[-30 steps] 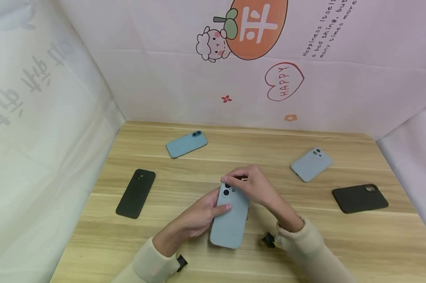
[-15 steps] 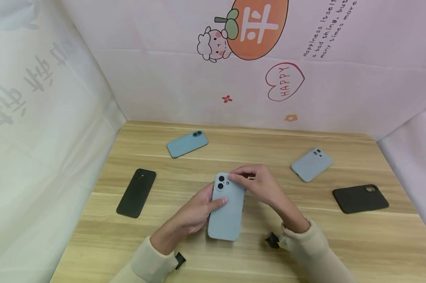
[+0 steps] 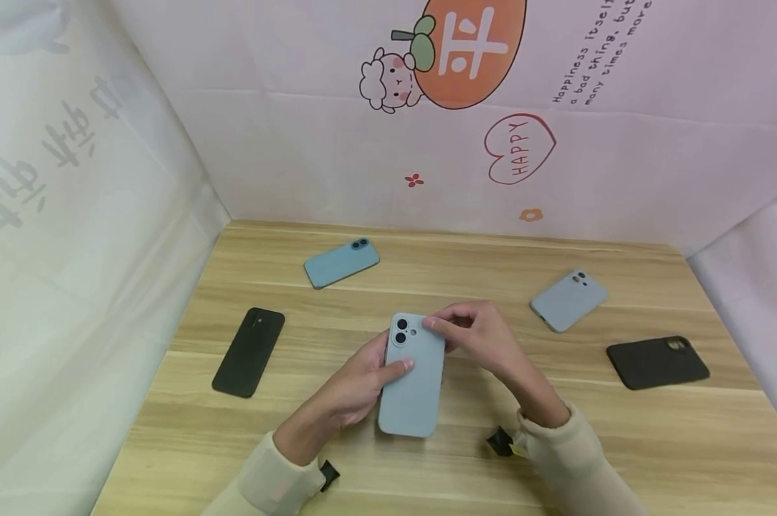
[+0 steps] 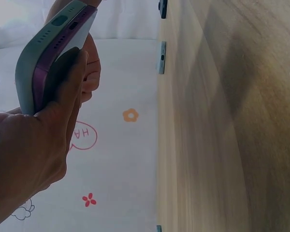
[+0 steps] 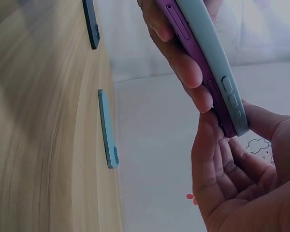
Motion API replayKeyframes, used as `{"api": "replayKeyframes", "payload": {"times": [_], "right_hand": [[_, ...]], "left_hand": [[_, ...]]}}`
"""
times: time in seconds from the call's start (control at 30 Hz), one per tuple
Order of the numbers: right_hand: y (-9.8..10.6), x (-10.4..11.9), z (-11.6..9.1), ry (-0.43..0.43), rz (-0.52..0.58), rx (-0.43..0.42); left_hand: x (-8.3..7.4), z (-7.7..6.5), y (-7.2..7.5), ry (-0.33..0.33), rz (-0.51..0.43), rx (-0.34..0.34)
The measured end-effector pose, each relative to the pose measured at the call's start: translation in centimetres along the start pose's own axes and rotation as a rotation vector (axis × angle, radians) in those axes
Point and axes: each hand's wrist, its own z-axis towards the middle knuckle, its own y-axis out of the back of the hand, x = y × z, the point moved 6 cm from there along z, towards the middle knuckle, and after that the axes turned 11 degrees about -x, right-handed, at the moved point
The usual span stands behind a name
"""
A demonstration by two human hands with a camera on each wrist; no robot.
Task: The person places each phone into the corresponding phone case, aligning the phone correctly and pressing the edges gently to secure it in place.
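A light blue-grey phone case (image 3: 411, 405) faces up, its back toward the head camera. Behind it lies a purple-edged phone (image 5: 192, 47), whose side stands out of the case along the edges in both wrist views. My left hand (image 3: 358, 381) grips the two together, thumb across the case's back and fingers under the phone. At the top right corner, my right hand (image 3: 482, 335) pinches case and phone between thumb and fingers. The phone's screen is mostly hidden. Both hands hold the pair above the wooden table (image 3: 388, 487).
A blue phone (image 3: 341, 264) lies at the back left, with a black phone (image 3: 249, 352) nearer on the left. To the right are a pale blue-grey phone case (image 3: 568, 301) and a black phone case (image 3: 656, 362). White printed cloth (image 3: 298, 158) walls the table.
The right thumb has slid from the top left corner by the camera holes to the top right corner. Case and phone have moved slightly up and left. The other items stay put.
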Motion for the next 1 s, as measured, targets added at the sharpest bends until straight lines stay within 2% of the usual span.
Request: {"api": "replayKeyframes", "payload": {"times": [0.23, 0.43, 0.6, 1.0], "right_hand": [[0.1, -0.4, 0.0, -0.003, 0.074, 0.016], [0.0, -0.6, -0.1, 0.003, 0.129, 0.029], [-0.1, -0.8, -0.1, 0.001, 0.154, 0.035], [-0.1, -1.3, -0.3, -0.013, 0.171, 0.019]], "left_hand": [[0.2, 0.0, 0.0, 0.002, 0.001, -0.005], [0.3, -0.1, -0.1, 0.021, -0.048, 0.02], [0.3, -0.2, -0.2, 0.029, -0.078, 0.046], [0.3, -0.1, -0.3, 0.044, -0.074, 0.055]]}}
